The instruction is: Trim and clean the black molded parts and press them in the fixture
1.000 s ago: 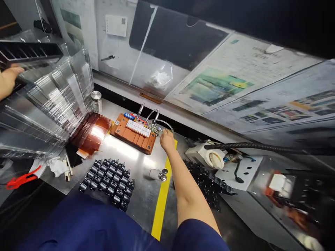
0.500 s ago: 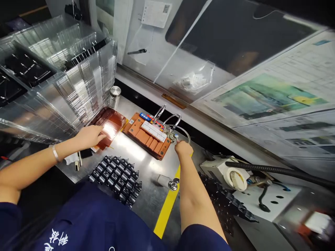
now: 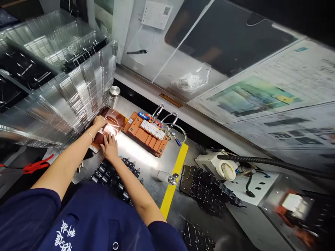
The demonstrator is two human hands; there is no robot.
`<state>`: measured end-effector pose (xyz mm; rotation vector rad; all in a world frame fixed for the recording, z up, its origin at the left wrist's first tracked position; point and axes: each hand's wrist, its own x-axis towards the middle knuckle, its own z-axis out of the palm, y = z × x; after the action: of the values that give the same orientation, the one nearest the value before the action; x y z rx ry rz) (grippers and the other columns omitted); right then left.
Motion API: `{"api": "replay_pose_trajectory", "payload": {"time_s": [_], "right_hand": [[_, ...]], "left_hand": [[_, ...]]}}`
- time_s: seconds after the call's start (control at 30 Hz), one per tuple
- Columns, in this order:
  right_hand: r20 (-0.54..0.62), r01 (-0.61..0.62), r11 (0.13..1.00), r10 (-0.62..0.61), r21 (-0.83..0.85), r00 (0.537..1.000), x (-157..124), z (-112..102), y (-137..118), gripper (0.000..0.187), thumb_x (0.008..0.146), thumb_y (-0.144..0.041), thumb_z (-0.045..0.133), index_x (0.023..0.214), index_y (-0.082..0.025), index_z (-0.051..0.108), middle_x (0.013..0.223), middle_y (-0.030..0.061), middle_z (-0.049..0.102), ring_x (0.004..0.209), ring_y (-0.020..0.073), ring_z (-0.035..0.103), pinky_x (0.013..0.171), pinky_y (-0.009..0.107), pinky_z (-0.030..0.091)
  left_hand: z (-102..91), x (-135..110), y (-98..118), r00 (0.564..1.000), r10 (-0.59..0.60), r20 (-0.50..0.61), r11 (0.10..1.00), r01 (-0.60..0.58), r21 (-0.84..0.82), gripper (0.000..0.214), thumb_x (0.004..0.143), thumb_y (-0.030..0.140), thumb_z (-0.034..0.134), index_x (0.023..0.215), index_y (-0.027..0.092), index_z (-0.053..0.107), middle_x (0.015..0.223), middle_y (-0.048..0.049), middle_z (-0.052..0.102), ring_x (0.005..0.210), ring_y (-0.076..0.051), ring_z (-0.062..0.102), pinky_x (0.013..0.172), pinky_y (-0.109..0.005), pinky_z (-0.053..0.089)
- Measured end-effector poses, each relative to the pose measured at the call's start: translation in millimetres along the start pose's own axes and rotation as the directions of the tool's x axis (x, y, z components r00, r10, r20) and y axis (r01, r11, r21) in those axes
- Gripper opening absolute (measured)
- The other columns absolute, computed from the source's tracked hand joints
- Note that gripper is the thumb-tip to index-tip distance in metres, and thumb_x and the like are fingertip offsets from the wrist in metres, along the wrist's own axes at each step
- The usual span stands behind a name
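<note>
A sheet of shiny, see-through brown film (image 3: 115, 118) lies at the left of the metal bench, beside the stacked clear trays. My left hand (image 3: 99, 122) is on its far left part, fingers curled together on the film. My right hand (image 3: 110, 149) touches the film's near edge with fingers spread and holds nothing. To the right of the film sits an orange-brown fixture block (image 3: 146, 134) with a white strip on top and looped hoses. A blue-handled lever (image 3: 178, 142) sticks out at its right end.
Black moulded parts (image 3: 112, 176) lie close under my right forearm. Tall clear trays (image 3: 78, 94) stand at left, near a steel canister (image 3: 114, 93). A small bottle (image 3: 164, 177) lies by the yellow tape (image 3: 172, 184). More black parts (image 3: 201, 186) are at right.
My right hand has let go of the lever at the fixture's right end and moved left to the film. My left hand has shifted slightly farther away over the film.
</note>
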<state>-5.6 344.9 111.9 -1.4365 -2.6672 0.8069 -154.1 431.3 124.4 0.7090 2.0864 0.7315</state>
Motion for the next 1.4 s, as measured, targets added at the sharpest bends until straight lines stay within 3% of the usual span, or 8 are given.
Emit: {"api": "replay_pose_trajectory", "payload": {"time_s": [0.2,0.33,0.63,0.73,0.87,1.17,1.27,1.4], "right_hand": [[-0.143,0.046,0.952,-0.003,0.301,0.99,9,-40,14,0.032,0.092,-0.033,0.048,0.116,-0.019,0.065,0.117,0.0112,0.066,0.111,0.0225,0.058,0.095,0.038,0.048],[-0.378,0.139,0.879,0.05,0.456,0.925,8,-90,17,0.029,0.087,-0.036,0.056,0.102,-0.017,0.071,0.095,0.0097,0.069,0.084,0.0177,0.064,0.074,0.028,0.054],[0.15,0.026,0.801,-0.144,0.598,0.978,-26,-159,11,0.022,0.079,-0.031,0.06,0.077,-0.015,0.075,0.061,0.0005,0.068,0.053,0.0103,0.057,0.051,0.02,0.042],[0.255,-0.184,0.676,-0.006,0.714,0.967,-24,-159,19,0.018,0.069,-0.03,0.065,0.066,-0.013,0.071,0.054,0.0004,0.065,0.049,0.0111,0.058,0.048,0.021,0.044],[0.097,-0.279,0.425,0.401,0.861,0.911,-29,-150,54,0.014,0.056,-0.028,0.068,0.058,-0.014,0.067,0.052,0.0025,0.066,0.049,0.0146,0.063,0.047,0.023,0.048],[-0.379,-0.062,0.447,0.816,0.892,0.436,-105,-126,104,0.022,0.064,-0.037,0.066,0.068,-0.015,0.067,0.06,0.0029,0.068,0.056,0.0159,0.065,0.056,0.029,0.054],[-0.482,-0.139,0.614,0.722,0.777,0.496,-124,-134,110,0.022,0.07,-0.037,0.064,0.073,-0.017,0.07,0.068,0.0041,0.07,0.061,0.0158,0.064,0.06,0.029,0.054],[-0.382,-0.199,0.803,0.465,0.561,0.799,-129,-150,110,0.015,0.073,-0.027,0.06,0.075,-0.02,0.073,0.074,0.004,0.071,0.062,0.0145,0.061,0.057,0.026,0.049]], "left_hand": [[-8.6,-41,-7,0.962,0.246,0.12,0.957,-0.221,-0.188,0.018,0.079,0.018,0.06,0.095,0.013,0.065,0.078,-0.0042,0.068,0.062,-0.011,0.061,0.06,-0.022,0.05],[-23.3,-88,0,0.753,0.63,0.19,0.772,-0.634,-0.046,0.018,0.079,0.016,0.054,0.088,0.014,0.07,0.082,-0.0053,0.068,0.072,-0.015,0.06,0.073,-0.027,0.048],[-56.3,-125,22,0.438,0.649,0.622,0.643,-0.753,-0.142,0.022,0.086,0.024,0.05,0.083,0.016,0.071,0.079,-0.0037,0.069,0.075,-0.014,0.062,0.073,-0.023,0.045],[-56.0,-127,19,0.51,0.587,0.63,0.729,-0.671,-0.137,0.024,0.086,0.028,0.05,0.079,0.017,0.07,0.073,-0.0021,0.068,0.067,-0.013,0.062,0.066,-0.023,0.046],[-52.9,-105,2,0.772,0.449,0.451,0.854,-0.519,0.039,0.028,0.087,0.034,0.048,0.081,0.016,0.068,0.068,-0.0026,0.067,0.06,-0.015,0.061,0.06,-0.025,0.046],[-7.4,-26,-28,0.964,0.266,-0.029,0.758,-0.191,0.624,0.041,0.096,0.03,0.026,0.108,0.008,0.059,0.1,-0.0235,0.067,0.095,-0.034,0.065,0.079,-0.044,0.047],[-7.6,-20,-27,0.923,0.375,-0.084,0.795,-0.274,0.542,0.038,0.095,0.025,0.027,0.111,0.006,0.056,0.11,-0.026,0.062,0.109,-0.036,0.057,0.087,-0.049,0.044],[10.5,-41,-2,0.757,0.653,0.022,0.707,-0.619,0.343,0.033,0.09,0.023,0.041,0.119,0.014,0.055,0.133,-0.0194,0.051,0.134,-0.033,0.034,0.11,-0.052,0.024]]}}
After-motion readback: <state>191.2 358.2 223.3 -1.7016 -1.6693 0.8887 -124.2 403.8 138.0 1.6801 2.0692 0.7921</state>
